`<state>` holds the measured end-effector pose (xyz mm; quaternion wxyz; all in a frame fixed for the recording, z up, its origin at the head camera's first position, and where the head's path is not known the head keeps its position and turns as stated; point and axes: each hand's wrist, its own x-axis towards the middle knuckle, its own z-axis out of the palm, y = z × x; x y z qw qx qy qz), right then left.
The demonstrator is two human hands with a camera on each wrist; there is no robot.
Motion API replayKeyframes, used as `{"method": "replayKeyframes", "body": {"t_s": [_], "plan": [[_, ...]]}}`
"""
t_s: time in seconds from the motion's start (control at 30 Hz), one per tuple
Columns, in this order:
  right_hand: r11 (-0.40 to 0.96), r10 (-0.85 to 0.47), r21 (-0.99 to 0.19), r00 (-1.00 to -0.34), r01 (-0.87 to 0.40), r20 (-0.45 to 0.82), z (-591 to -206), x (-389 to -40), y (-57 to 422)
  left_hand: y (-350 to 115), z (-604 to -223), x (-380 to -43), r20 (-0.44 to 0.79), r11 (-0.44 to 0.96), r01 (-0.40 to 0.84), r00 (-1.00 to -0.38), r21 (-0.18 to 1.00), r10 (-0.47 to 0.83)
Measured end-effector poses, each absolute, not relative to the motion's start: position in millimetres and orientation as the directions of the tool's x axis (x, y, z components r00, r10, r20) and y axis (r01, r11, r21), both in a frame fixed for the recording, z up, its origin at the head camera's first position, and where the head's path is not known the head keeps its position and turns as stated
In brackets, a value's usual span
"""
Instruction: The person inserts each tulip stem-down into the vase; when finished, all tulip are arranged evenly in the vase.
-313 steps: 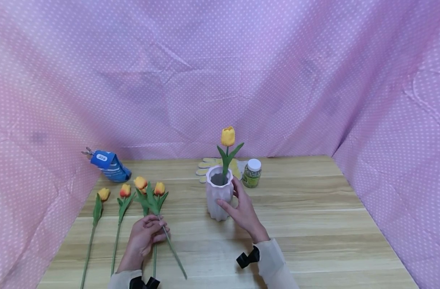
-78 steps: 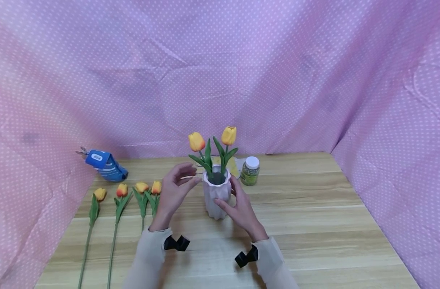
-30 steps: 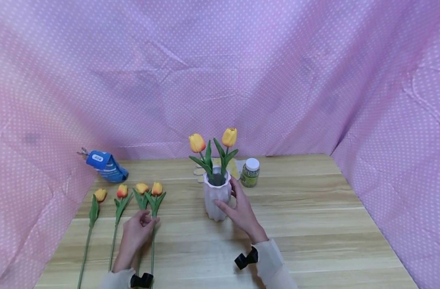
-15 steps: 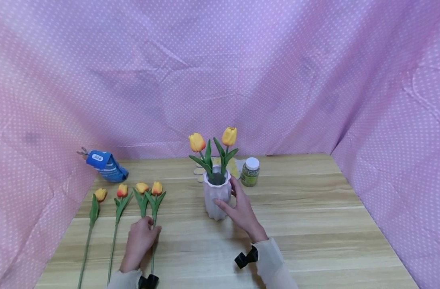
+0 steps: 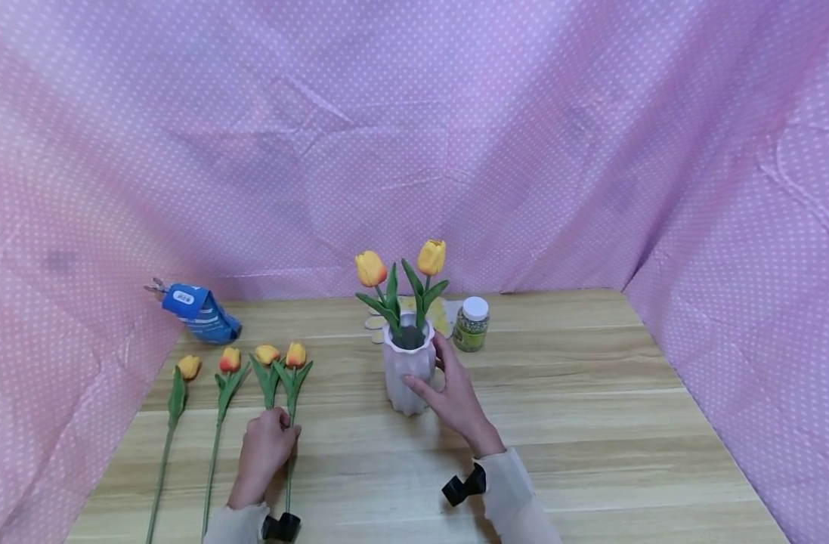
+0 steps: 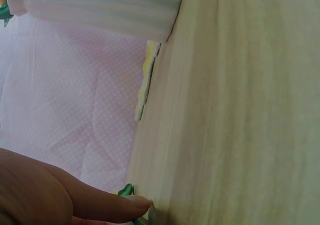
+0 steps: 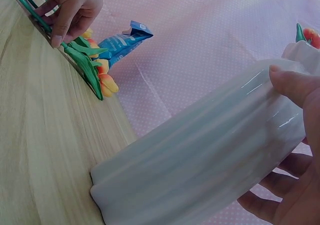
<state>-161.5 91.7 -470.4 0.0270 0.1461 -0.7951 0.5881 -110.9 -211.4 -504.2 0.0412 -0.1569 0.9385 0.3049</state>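
My right hand (image 5: 458, 400) holds a white fluted vase (image 5: 409, 381) standing on the table, thumb in front and fingers round its right side. In the right wrist view, that vase (image 7: 200, 150) fills the middle, with the thumb near its rim. Two yellow-orange tulips, a left one (image 5: 371, 269) and a right one (image 5: 431, 258), rise from its mouth. At the left, my left hand (image 5: 264, 449) pinches the stem of the rightmost lying tulip (image 5: 295, 355) just below its leaves. Its thumb (image 6: 112, 205) shows low in the left wrist view; the other fingers are mostly hidden.
Other tulips lie left of my left hand: a yellow one (image 5: 267, 354), a red-yellow one (image 5: 230, 360) and an outer yellow one (image 5: 189, 367). A blue clipped bag (image 5: 206, 313) stands back left. Behind the vase are yellow-white gloves (image 5: 443, 316) and a white-lidded jar (image 5: 471, 325).
A second tulip has gone into the vase since the oldest frame. My left hand has come back from the vase to the lying tulips and moved down the stem. The right hand stays.
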Motion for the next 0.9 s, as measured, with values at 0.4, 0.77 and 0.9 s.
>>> {"method": "replayKeyframes", "body": {"t_s": [0.4,0.77,0.9], "plan": [[0.255,-0.205,-0.929,-0.954,-0.269,0.220,-470.5,-161.8,91.8,-216.8,-502.1,-113.0,-0.162,0.752,-0.301,-0.953,0.587,-0.255],[0.273,-0.203,-0.924,-0.955,-0.266,0.215,-471.6,-161.5,91.4,-219.3,-501.5,-113.9,-0.210,0.584,-0.341,-0.936,0.736,-0.282],[0.283,-0.201,-0.924,-0.958,-0.257,0.204,-472.5,-161.8,92.0,-222.0,-501.0,-116.5,-0.247,0.487,-0.370,-0.922,0.791,-0.299]]}}
